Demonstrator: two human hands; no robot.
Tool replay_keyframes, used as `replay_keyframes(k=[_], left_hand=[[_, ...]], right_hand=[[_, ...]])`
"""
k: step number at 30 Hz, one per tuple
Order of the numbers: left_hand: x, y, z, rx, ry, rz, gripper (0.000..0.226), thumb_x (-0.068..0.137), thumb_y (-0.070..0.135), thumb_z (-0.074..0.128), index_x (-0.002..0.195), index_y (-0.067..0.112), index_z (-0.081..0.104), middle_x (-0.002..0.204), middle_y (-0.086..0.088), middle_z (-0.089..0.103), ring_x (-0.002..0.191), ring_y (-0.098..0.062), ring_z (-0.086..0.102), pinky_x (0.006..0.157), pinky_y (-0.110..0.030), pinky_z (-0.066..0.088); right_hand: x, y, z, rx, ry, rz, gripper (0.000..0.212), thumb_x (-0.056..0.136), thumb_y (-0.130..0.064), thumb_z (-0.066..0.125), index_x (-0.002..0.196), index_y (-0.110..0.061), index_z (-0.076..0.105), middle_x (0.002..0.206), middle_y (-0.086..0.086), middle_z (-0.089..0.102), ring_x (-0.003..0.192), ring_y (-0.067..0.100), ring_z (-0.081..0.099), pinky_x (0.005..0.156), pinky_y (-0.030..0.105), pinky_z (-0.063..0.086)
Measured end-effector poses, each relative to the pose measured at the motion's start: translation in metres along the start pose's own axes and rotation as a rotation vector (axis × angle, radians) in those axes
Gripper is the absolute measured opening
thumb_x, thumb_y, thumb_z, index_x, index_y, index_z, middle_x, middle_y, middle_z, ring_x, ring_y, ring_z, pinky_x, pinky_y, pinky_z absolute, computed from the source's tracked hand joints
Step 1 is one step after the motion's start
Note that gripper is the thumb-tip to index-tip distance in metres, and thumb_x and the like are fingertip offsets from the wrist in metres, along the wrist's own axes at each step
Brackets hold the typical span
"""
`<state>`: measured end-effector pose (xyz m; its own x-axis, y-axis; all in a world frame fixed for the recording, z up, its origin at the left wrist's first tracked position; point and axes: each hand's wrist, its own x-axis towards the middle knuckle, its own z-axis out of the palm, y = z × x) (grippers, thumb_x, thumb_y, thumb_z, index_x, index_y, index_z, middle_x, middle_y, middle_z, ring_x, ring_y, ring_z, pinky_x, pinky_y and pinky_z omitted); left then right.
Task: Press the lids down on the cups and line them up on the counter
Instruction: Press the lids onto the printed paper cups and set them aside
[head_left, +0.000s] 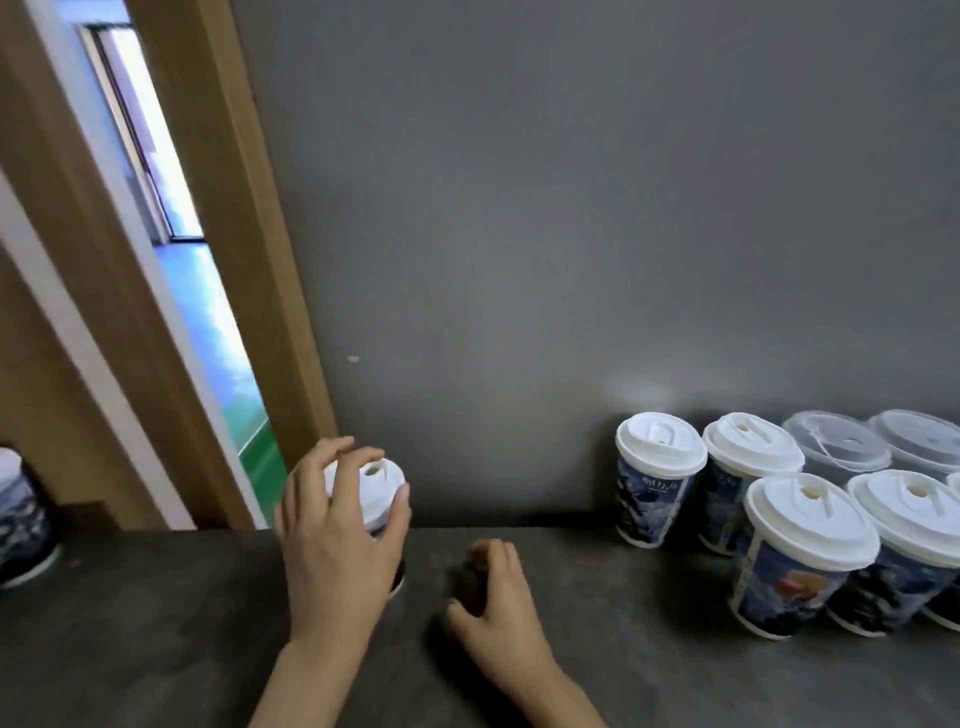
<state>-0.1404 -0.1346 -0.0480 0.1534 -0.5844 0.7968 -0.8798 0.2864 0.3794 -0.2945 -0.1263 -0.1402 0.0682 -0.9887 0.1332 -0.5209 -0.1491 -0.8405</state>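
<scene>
left hand (332, 535) fingers clamp the cup's lid (370, 488) near the counter's (156, 623) back edge; right hand (498, 608) rests loosely curled, bare counter between.

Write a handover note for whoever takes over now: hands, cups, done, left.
Left hand: grips the white plastic lid of a dark printed paper cup standing mid-counter.
Right hand: loosely curled on the dark counter, holding nothing.
Done: four white-lidded printed cups grouped at right by the wall, with two clear-lidded cups behind.
Left: seat this lid, line the cup up; one cup sits far left.
</scene>
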Motion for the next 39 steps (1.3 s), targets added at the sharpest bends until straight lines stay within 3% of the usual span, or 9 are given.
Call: replay_keyframes(k=[4, 7, 15, 18, 22, 27, 32, 35, 39], left_hand=[[-0.001, -0.040, -0.004, -0.178, -0.287, -0.082, 0.052, 0.072, 0.035, 0.083, 0.119, 0.030, 0.061, 0.134, 0.006, 0.045, 0.122, -0.017, 0.048, 0.098, -0.019, 0.041], [-0.005, -0.057, -0.004, -0.371, -0.323, -0.017, 0.052, 0.071, 0.030, 0.084, 0.115, 0.041, 0.058, 0.139, 0.017, 0.042, 0.126, -0.002, 0.043, 0.099, -0.004, 0.031], [-0.008, -0.065, -0.003, -0.670, -0.344, -0.076, 0.042, 0.078, 0.048, 0.068, 0.117, 0.034, 0.058, 0.145, 0.021, 0.043, 0.133, -0.004, 0.042, 0.102, -0.008, 0.033], [-0.001, -0.054, -0.004, -0.771, -0.365, -0.097, 0.040, 0.080, 0.047, 0.067, 0.117, 0.038, 0.055, 0.146, 0.020, 0.043, 0.134, -0.003, 0.041, 0.105, -0.024, 0.041], [0.009, -0.045, -0.008, -0.959, -0.409, -0.208, 0.040, 0.082, 0.049, 0.065, 0.119, 0.041, 0.056, 0.142, 0.021, 0.048, 0.130, -0.003, 0.047, 0.100, -0.043, 0.049], [0.014, -0.045, -0.009, -1.205, -0.543, -0.344, 0.036, 0.085, 0.042, 0.068, 0.119, 0.033, 0.062, 0.141, 0.009, 0.053, 0.128, -0.018, 0.053, 0.097, -0.044, 0.051], [0.021, -0.037, -0.010, -0.948, -0.618, -0.220, 0.036, 0.094, 0.016, 0.054, 0.124, 0.036, 0.054, 0.123, 0.027, 0.060, 0.119, 0.005, 0.053, 0.097, -0.019, 0.048], [0.026, -0.033, -0.013, -0.672, -0.613, -0.145, 0.067, 0.092, -0.003, 0.057, 0.128, 0.052, 0.046, 0.132, 0.034, 0.051, 0.130, 0.008, 0.041, 0.111, -0.026, 0.037], [0.027, -0.019, -0.018, -0.484, -0.556, 0.035, 0.089, 0.080, -0.001, 0.062, 0.140, 0.057, 0.032, 0.139, 0.043, 0.034, 0.132, 0.017, 0.030, 0.101, 0.001, 0.024]], right_hand=[[0.013, -0.021, 0.033, 0.009, -0.078, -0.045, 0.083, 0.067, -0.052, 0.068, 0.139, -0.023, 0.043, 0.131, -0.014, 0.049, 0.125, 0.003, 0.047, 0.106, 0.018, 0.037], [0.018, -0.022, 0.042, -0.062, -0.045, -0.112, 0.089, 0.062, -0.058, 0.065, 0.144, -0.033, 0.040, 0.137, -0.020, 0.055, 0.128, 0.002, 0.049, 0.109, 0.029, 0.038], [0.013, -0.016, 0.036, 0.236, -0.002, -0.085, 0.067, 0.061, -0.032, 0.084, 0.122, -0.039, 0.057, 0.116, -0.016, 0.064, 0.111, 0.003, 0.062, 0.099, 0.031, 0.051], [0.011, -0.011, 0.029, 0.460, -0.012, -0.076, 0.062, 0.064, -0.023, 0.085, 0.120, -0.032, 0.060, 0.120, -0.004, 0.066, 0.113, 0.015, 0.064, 0.097, 0.034, 0.052], [0.007, -0.012, 0.014, 1.039, -0.251, -0.002, 0.070, 0.073, -0.018, 0.081, 0.134, -0.010, 0.049, 0.133, 0.024, 0.058, 0.112, 0.039, 0.060, 0.089, 0.042, 0.052], [0.004, -0.023, 0.001, 1.277, -0.546, 0.083, 0.070, 0.079, -0.035, 0.081, 0.134, 0.001, 0.055, 0.125, 0.027, 0.057, 0.089, 0.039, 0.065, 0.071, 0.037, 0.052], [0.002, -0.017, -0.008, 1.516, -0.524, 0.107, 0.071, 0.065, -0.032, 0.091, 0.123, 0.000, 0.066, 0.120, 0.027, 0.062, 0.080, 0.038, 0.066, 0.065, 0.037, 0.052], [0.006, -0.017, -0.006, 1.403, -0.399, 0.013, 0.076, 0.078, -0.029, 0.081, 0.142, -0.008, 0.047, 0.130, 0.020, 0.061, 0.103, 0.032, 0.066, 0.079, 0.038, 0.055], [0.010, -0.020, 0.005, 1.206, -0.167, -0.103, 0.087, 0.074, -0.024, 0.083, 0.150, -0.019, 0.040, 0.143, 0.019, 0.054, 0.130, 0.037, 0.054, 0.100, 0.043, 0.051]])
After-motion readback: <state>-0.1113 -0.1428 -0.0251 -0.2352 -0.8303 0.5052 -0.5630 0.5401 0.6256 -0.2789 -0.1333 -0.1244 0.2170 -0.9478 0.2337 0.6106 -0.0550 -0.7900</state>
